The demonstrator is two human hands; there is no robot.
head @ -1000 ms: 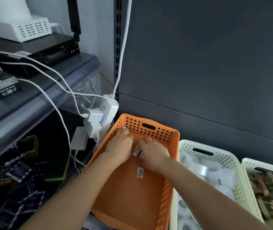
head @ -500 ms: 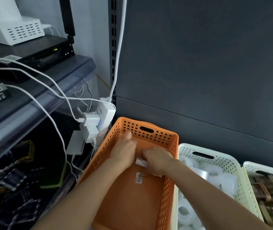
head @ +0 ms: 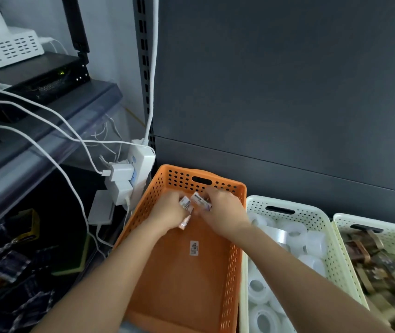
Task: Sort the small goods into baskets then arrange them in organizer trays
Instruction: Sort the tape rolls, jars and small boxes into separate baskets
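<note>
An orange perforated basket [head: 233,260] lies in front of me, its floor bare except for a white barcode sticker [head: 194,248]. Both hands are inside it near the far end. My left hand [head: 169,210] grips small white-labelled packets [head: 185,203], one poking out below the fingers. My right hand [head: 223,210] holds another small labelled packet [head: 200,201] close beside the left one. The packets are partly hidden by my fingers.
A cream basket [head: 285,205] of clear tape rolls stands right of the orange one, then another cream basket [head: 343,219] of brownish goods. A white power strip [head: 141,162] with chargers and cables hangs at the left, beside a dark shelf [head: 47,121] with electronics. A dark panel rises behind.
Both hands have gathered the small packets from the basket floor and lifted them slightly toward the far end. The camera has tilted a little.
</note>
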